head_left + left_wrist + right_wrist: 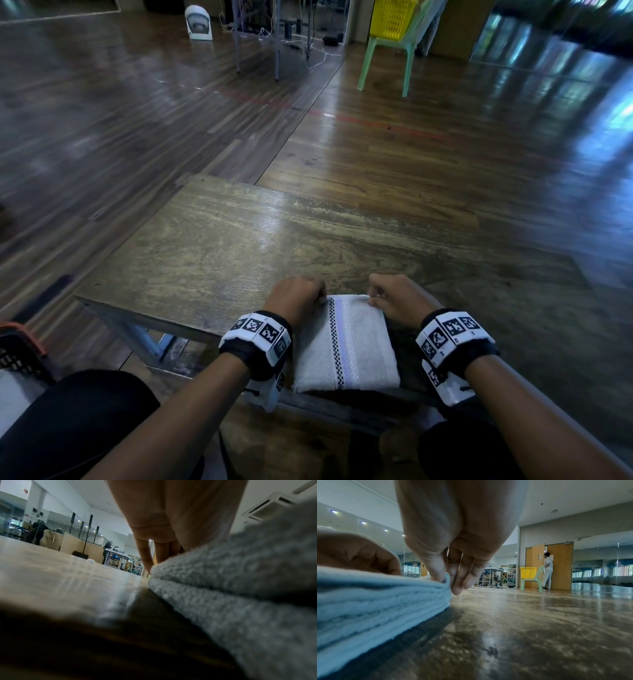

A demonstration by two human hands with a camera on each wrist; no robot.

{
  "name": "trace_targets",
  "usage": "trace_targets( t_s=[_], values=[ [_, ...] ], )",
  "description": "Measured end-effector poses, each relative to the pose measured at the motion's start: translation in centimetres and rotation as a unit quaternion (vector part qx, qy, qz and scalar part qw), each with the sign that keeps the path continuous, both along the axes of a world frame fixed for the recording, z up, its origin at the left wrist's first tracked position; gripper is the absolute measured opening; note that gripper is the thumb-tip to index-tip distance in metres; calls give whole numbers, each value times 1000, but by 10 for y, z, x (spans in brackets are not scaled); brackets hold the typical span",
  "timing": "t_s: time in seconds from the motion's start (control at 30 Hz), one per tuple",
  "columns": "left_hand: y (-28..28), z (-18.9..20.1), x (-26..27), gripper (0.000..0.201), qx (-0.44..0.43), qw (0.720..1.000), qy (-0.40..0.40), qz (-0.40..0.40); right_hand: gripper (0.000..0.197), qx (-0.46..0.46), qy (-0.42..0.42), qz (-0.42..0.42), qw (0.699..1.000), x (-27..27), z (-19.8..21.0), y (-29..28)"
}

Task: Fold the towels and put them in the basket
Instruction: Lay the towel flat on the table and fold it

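A folded pale grey terry towel with a black-and-white checked stripe (346,342) lies at the near edge of a worn brown wooden bench (239,246), between the two hands. The left hand (296,296) is curled at the towel's far left corner, its fingertips (147,563) touching the upper fold. The right hand (397,296) pinches the far right corner, thumb and fingers (436,573) closed on the top layers. The towel forms a neat rectangle of several stacked layers, its stripe running away from the person. A dark mesh basket with an orange rim (20,353) sits beyond the bench's left edge.
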State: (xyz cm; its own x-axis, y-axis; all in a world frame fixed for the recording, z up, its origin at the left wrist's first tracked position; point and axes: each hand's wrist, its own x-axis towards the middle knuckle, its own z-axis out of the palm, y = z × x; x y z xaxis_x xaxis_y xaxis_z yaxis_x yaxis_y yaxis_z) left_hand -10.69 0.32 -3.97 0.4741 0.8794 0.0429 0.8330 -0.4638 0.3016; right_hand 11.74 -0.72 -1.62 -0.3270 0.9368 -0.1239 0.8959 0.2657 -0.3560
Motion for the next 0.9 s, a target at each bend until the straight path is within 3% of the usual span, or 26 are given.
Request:
trace_targets(
  t_s=[0.23,0.37,0.53,0.63,0.7,0.77,0.83,0.9],
  values=[
    [-4,6,1,15,-14,999,-11,26,2,2,-18,-7,1000,-5,3,-2],
    [-5,7,0,12,0,999,13,31,17,48,-87,16,995,-10,-2,-4],
    [-20,9,6,21,48,998,31,7,12,173,-201,39,963,-19,-9,-22],
    [-39,8,15,28,29,998,50,-23,32,137,-207,35,968,-23,-12,-34],
    [-52,1,19,45,-9,998,59,-23,65,79,-196,17,977,-24,-12,-42],
    [-59,-7,21,75,-33,996,79,-20,83,35,-177,-5,984,-24,-15,-49],
    [-59,-15,21,90,-35,996,87,-9,84,5,-156,-28,987,-24,-21,-53],
    [-57,-19,22,91,-42,996,81,0,63,-14,-137,-53,989,-26,-25,-55]
  ],
)
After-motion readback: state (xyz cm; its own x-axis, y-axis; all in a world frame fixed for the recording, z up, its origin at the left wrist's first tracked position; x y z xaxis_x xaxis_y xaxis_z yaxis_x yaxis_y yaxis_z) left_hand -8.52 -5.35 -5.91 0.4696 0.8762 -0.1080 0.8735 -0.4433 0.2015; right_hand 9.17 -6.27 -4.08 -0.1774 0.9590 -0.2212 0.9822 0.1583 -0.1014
